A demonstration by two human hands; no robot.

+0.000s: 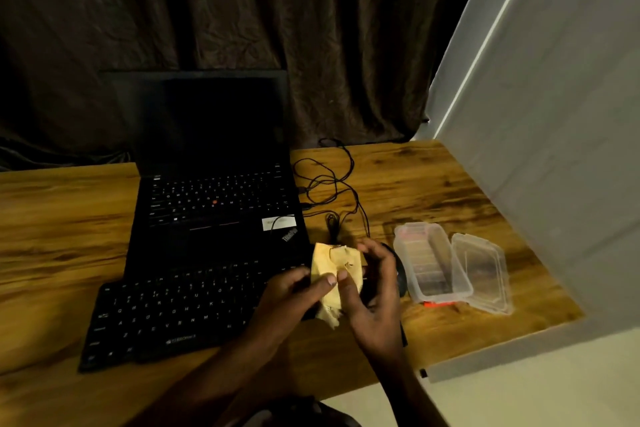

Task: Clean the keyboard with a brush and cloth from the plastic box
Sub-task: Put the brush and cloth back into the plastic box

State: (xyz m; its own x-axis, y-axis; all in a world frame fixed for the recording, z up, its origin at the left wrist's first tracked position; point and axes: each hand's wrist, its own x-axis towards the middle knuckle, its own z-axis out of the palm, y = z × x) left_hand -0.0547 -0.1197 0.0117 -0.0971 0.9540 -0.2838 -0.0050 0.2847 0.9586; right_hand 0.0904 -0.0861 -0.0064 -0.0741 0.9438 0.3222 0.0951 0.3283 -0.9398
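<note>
Desk [52, 236], wooden, meets a pale wall at its right edge; a dark curtain [242, 10] hangs behind its far edge. Laptop [214, 184], black, open with the screen dark, stands at the middle of the far edge. Keyboard [166, 315], black, lies toward the near edge, directly in front of the laptop; whether the two touch cannot be told. Plastic box [440, 295], clear and uncovered, sits toward the right edge; contents not legible. Box lid [485, 274] lies just beside it on the side nearer the wall. Left hand [287, 298] and right hand [374, 288] meet over the right end of the keyboard, between keyboard and box. Both grip the cloth [332, 263], yellow and crumpled: each thumb presses its front, with fingers curled behind. Cables [329, 180], black, coil beside the laptop's right side. Mouse [400, 274], black, lies behind the right hand, mostly hidden. Small orange item [438, 304] protrudes from under the box's near end; identity cannot be told.
</note>
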